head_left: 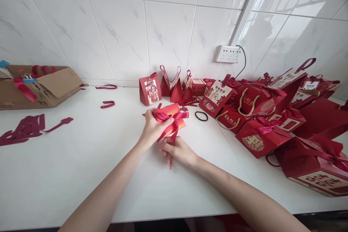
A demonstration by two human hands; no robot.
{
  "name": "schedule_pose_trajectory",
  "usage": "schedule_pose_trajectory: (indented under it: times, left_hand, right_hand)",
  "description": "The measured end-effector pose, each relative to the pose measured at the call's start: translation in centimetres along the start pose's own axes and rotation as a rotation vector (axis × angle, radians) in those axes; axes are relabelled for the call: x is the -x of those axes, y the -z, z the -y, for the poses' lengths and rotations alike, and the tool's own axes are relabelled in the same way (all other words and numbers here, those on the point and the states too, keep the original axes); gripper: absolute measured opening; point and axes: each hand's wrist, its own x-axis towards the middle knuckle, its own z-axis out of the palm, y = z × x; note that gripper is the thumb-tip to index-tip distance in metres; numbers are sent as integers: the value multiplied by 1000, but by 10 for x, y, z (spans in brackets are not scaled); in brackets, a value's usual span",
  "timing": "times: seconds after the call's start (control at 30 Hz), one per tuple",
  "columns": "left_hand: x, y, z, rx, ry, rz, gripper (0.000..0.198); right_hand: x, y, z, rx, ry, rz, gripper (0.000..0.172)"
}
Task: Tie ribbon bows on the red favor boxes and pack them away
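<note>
A small red-orange gift box (168, 110) is tilted up a little above the white table, in the middle of the head view. Around it runs a glossy crimson ribbon (180, 115), tied in a bow with loops and hanging tails. My left hand (152, 125) grips the box from its left side, the thumb lying across the front by the bow's knot. Just below the box, my right hand (179, 151) has its thumb and forefinger together at a ribbon tail, while the other fingers curl downward. The exact pinch point is partly hidden.
Finished-looking red gift boxes (262, 137) crowd the right side. Several small upright boxes (150, 90) stand near the tiled wall. A black elastic band (201, 116) lies right of my hands. Felt strips (23, 129) and an open cardboard box (58, 85) are at left.
</note>
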Motion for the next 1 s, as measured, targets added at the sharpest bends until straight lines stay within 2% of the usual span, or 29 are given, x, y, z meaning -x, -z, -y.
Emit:
schedule_pose_trajectory:
  times: [0.07, 0.17, 0.33, 0.57, 0.77, 1.0]
  left_hand:
    - [0, 0, 0, -14, 5, -16, 57]
    - [1, 0, 0, -9, 22, 2, 59]
    - [0, 1, 0, 93, 73, 34, 59]
    - [-1, 1, 5, 76, 60, 40, 64]
    - [-3, 4, 6, 96, 54, 79, 61]
    - [-6, 5, 6, 90, 61, 96, 61]
  right_hand:
    - [2, 0, 2, 15, -25, 10, 29]
    - [3, -3, 1, -30, -14, -53, 35]
    - [1, -5, -2, -79, 47, -109, 34]
    - [-2, 1, -3, -30, 25, -125, 34]
    - [1, 10, -1, 70, 71, 7, 26]
    - [4, 45, 9, 307, -31, 188, 16]
